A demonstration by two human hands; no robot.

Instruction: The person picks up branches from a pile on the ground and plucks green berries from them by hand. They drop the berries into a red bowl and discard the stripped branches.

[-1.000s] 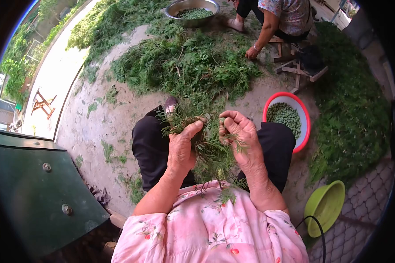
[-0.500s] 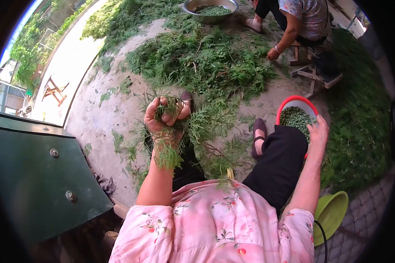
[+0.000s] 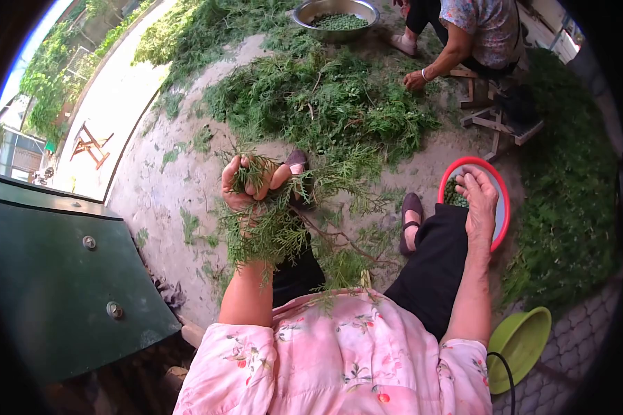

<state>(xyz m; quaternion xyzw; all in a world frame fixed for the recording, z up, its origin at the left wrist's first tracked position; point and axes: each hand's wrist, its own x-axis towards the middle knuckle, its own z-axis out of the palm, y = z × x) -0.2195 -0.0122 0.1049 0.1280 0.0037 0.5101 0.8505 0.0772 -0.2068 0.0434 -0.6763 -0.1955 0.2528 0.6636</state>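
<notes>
My left hand [image 3: 248, 185] is closed around a leafy conifer sprig [image 3: 277, 225], whose flat green fronds hang over my wrist and spread right, with a thin brown stem. My right hand [image 3: 479, 200] is over a red-rimmed bowl [image 3: 507, 204] beside my right knee. Its fingers are half bent and slightly apart, and nothing shows in them. Small round green cones [image 3: 454, 194] lie in the bowl, partly hidden by the hand and my dark trouser leg.
A heap of cut conifer branches [image 3: 325, 104] lies ahead. Beyond it stands a metal basin [image 3: 303, 21] of green cones. At upper right a person [image 3: 474, 41] sits reaching into the heap. A green basin [image 3: 519, 346] leans at lower right; a dark green panel [image 3: 55, 277] is at left.
My right hand has come up and left from the bowl's right side to above it. The sprig in my left hand has shifted slightly. The other person's hand has moved left.
</notes>
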